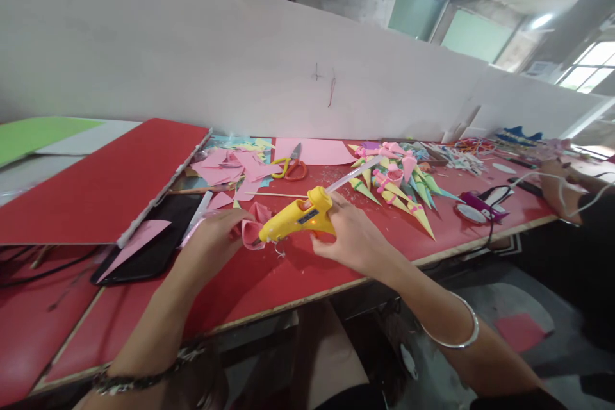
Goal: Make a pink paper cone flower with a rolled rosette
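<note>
My right hand point(353, 234) is wrapped round the handle of a yellow hot glue gun point(298, 214), with a clear glue stick point(353, 174) jutting from its back end. The gun's nozzle points left, into a folded pink paper flower point(252, 234). That flower is pinched in the fingers of my left hand point(214, 240), just above the red tabletop point(269, 295). A thin wooden stick point(276, 195) lies behind the gun. My left fingertips are partly hidden by the paper.
Scissors point(292, 168) with red and yellow handles lie behind pink paper scraps point(225, 165). Finished paper cones point(398, 189) are heaped at the right. A red board point(106, 173) and a black tray point(166, 230) stand left. Another person's hand point(560, 189) is at far right.
</note>
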A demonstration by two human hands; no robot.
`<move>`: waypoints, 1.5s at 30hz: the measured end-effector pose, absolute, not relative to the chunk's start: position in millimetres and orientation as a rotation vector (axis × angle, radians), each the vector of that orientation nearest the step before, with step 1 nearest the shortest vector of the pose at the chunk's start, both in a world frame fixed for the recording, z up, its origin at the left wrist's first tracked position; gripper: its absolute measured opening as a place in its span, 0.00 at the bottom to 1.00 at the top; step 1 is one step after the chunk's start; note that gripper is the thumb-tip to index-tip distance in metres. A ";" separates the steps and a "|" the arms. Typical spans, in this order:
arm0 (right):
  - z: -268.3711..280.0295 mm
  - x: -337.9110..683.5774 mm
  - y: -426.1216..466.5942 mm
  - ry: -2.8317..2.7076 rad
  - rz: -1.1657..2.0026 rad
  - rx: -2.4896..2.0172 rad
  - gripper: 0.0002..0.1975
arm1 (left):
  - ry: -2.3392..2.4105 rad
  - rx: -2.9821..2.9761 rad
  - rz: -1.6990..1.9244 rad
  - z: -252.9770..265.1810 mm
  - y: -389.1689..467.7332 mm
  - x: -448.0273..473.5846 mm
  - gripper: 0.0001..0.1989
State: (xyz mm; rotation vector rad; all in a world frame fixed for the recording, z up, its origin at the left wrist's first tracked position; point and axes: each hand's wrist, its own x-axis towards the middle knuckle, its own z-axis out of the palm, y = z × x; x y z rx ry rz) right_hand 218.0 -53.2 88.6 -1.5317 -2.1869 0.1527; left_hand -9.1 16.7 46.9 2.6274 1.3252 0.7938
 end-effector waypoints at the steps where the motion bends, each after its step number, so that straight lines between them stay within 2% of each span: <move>1: 88.2 218.2 -53.3 -2.187 0.151 -1.538 0.19 | 1.320 2.630 0.772 46.8 16.5 -9.9 0.04; 12: 78.6 212.9 -51.6 -2.107 0.089 -1.537 0.20 | 1.625 2.775 0.635 48.0 5.8 -7.0 0.11; 18: 75.9 212.3 -52.5 -2.086 0.083 -1.592 0.17 | 1.672 2.825 0.578 47.3 5.2 -7.8 0.10; 30: 78.1 214.1 -54.3 -2.101 0.103 -1.694 0.17 | 1.775 2.802 0.670 45.7 4.1 -7.4 0.09; 38: 82.7 214.1 -55.5 -2.137 -0.021 -1.822 0.20 | 1.839 2.820 0.643 49.4 2.9 -4.7 0.11; 45: 82.5 213.7 -55.3 -2.128 -0.117 -1.924 0.17 | 1.901 2.838 0.574 47.5 3.5 -2.4 0.10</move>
